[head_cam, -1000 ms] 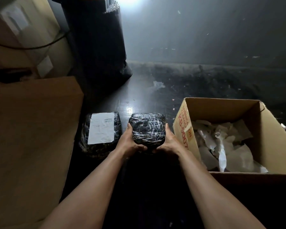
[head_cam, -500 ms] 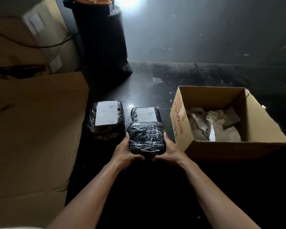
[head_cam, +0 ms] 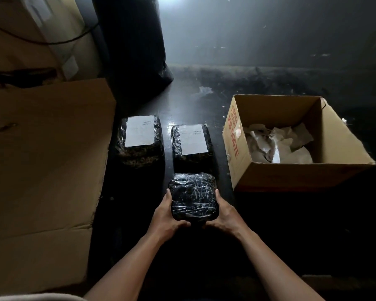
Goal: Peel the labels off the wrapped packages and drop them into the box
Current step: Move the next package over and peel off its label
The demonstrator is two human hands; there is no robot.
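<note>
I hold a black package wrapped in clear film (head_cam: pixel 193 197), with no label on its visible top, between both hands. My left hand (head_cam: pixel 166 218) grips its left side and my right hand (head_cam: pixel 223 216) its right side. Beyond it lie two more wrapped packages on the dark floor, one at the left (head_cam: pixel 140 156) with a white label (head_cam: pixel 139 131) and one in the middle (head_cam: pixel 191 158) with a white label (head_cam: pixel 193 139). An open cardboard box (head_cam: pixel 276 177) with red print stands to the right, with crumpled white labels (head_cam: pixel 278 144) inside.
A large flat cardboard sheet (head_cam: pixel 41 159) covers the floor at the left. A tall black wrapped bundle (head_cam: pixel 130 46) stands at the back, with a cardboard box and a black cable (head_cam: pixel 41 41) beside it. A scrap of white film (head_cam: pixel 204 91) lies on the floor.
Both hands have drawn the unlabelled package back toward me, uncovering the middle labelled package behind it. The view has tilted, so the box and packages sit farther away.
</note>
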